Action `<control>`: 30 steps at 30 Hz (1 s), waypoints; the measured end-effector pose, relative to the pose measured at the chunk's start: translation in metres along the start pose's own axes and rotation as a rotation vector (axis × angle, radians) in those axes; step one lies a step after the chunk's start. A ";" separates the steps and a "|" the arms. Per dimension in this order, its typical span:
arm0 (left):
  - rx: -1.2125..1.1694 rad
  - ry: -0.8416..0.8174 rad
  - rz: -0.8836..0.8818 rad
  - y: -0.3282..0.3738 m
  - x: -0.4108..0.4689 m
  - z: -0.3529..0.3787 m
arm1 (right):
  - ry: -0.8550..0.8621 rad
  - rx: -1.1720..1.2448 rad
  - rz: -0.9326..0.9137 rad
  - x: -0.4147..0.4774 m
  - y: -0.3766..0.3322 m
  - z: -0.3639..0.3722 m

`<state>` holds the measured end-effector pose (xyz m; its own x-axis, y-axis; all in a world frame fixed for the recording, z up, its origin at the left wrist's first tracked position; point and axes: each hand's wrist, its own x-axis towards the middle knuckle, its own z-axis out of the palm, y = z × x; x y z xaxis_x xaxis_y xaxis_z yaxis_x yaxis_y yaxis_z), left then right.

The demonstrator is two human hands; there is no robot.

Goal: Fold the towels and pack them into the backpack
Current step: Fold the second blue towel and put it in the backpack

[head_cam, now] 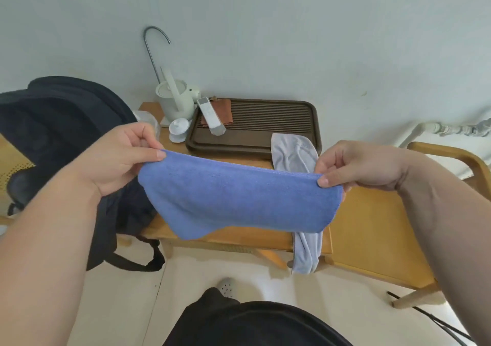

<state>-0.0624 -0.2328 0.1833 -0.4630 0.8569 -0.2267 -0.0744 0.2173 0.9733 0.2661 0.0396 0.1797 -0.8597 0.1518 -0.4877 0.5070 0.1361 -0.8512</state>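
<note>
**Blue towel held up by two hands**

Blue and soft, the fuzzy cloth towel (239, 199) hangs in the air above the yellow wooden desk (265, 235). It looks folded over, with a straight top edge and a saggy bottom. The left hand (119, 157) pinches the top left corner between thumb and fingers. The right hand (358, 165) pinches the top right corner the same way. Both hands are closed on the towel, and the towel is pulled out flat between them.

Behind the blue towel lies a pale grey towel (293, 154). It rests on the desk and its lower end hangs down over the front edge of the desk.

The big black cloth backpack (58, 122) sits at the left, leaning on the left side of the desk. One black strap (138, 262) hangs down near the floor.

Farther back on the desk is a dark brown tray with ridges (265, 122). A white remote control (211, 118) and a small brown cloth (221, 112) lie on its left part. Just left of the tray stand a cream kettle (174, 101) and a small white cup with a lid (178, 129). A bent metal tap pipe (152, 51) rises behind the kettle.

At the right is a yellow wooden chair (385, 229).
</note>
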 end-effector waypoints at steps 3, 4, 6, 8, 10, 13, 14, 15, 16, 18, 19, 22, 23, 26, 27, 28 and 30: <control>0.287 0.206 -0.087 -0.024 0.011 -0.001 | 0.116 -0.057 0.034 0.030 0.011 0.010; 0.397 0.275 -0.106 -0.035 0.018 -0.002 | 0.188 -0.134 0.048 0.043 0.016 0.013; 0.584 0.334 -0.123 -0.059 0.035 -0.006 | 0.303 -0.360 0.091 0.072 0.028 0.020; 0.788 0.334 -0.108 -0.082 0.053 -0.011 | 0.386 -0.546 0.153 0.100 0.038 0.029; 0.998 0.286 -0.080 -0.101 0.070 -0.012 | 0.435 -0.642 0.212 0.126 0.049 0.035; 1.205 0.133 -0.098 -0.124 0.093 -0.007 | 0.470 -0.699 0.292 0.155 0.065 0.043; 1.247 0.091 -0.128 -0.130 0.102 -0.006 | 0.485 -0.683 0.318 0.163 0.069 0.044; 1.269 0.068 -0.161 -0.137 0.110 -0.006 | 0.507 -0.651 0.339 0.170 0.074 0.045; 1.274 0.058 -0.186 -0.143 0.119 -0.007 | 0.532 -0.609 0.354 0.177 0.078 0.044; 1.212 0.071 -0.219 -0.156 0.138 -0.013 | 0.586 -0.489 0.389 0.191 0.084 0.042; 1.151 0.094 -0.232 -0.161 0.148 -0.016 | 0.616 -0.398 0.406 0.197 0.086 0.040; 0.955 0.163 -0.294 -0.170 0.176 -0.019 | 0.711 -0.165 0.430 0.216 0.088 0.033; 0.892 0.186 -0.312 -0.170 0.184 -0.018 | 0.738 -0.147 0.437 0.222 0.087 0.029; 0.784 0.248 -0.315 -0.167 0.207 -0.019 | 0.799 -0.123 0.445 0.240 0.083 0.016; 0.753 0.271 -0.296 -0.165 0.214 -0.021 | 0.811 -0.118 0.448 0.245 0.080 0.011; 0.727 0.290 -0.267 -0.165 0.221 -0.022 | 0.825 -0.113 0.444 0.249 0.078 0.007; 0.709 0.315 -0.201 -0.161 0.230 -0.025 | 0.848 -0.119 0.417 0.256 0.076 0.000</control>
<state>-0.1789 -0.0828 -0.0249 -0.7357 0.6205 -0.2715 0.3470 0.6895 0.6358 0.0849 0.0891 -0.0095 -0.3001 0.8639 -0.4046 0.8055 0.0023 -0.5926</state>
